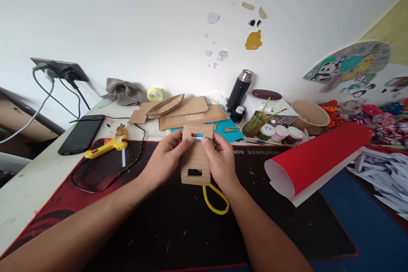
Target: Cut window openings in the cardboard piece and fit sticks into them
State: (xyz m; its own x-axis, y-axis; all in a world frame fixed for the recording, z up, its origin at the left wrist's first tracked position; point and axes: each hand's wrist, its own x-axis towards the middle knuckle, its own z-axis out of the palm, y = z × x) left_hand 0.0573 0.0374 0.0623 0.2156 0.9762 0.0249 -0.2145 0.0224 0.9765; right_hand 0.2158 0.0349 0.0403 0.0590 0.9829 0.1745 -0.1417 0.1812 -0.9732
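Note:
Between my two hands is a narrow cardboard piece (196,157) with a rectangular slot near its top and another near its bottom. My left hand (168,153) grips its left edge, the thumb lying by the upper slot. On the opposite edge my right hand (221,157) holds it the same way, thumb at the slot's right end. A yellow loop (216,211), like a cord or handle, shows below the cardboard; where it begins is hidden. Beneath everything lies a black desk mat (153,225) with a red edge.
Left of my hands lie a yellow hot glue gun (108,146) with its cord and a phone (81,135). Cardboard scraps (194,114), a black thermos (239,90) and paint jars (267,131) stand behind. A red paper roll (321,157) is at right, near white paper strips (382,174).

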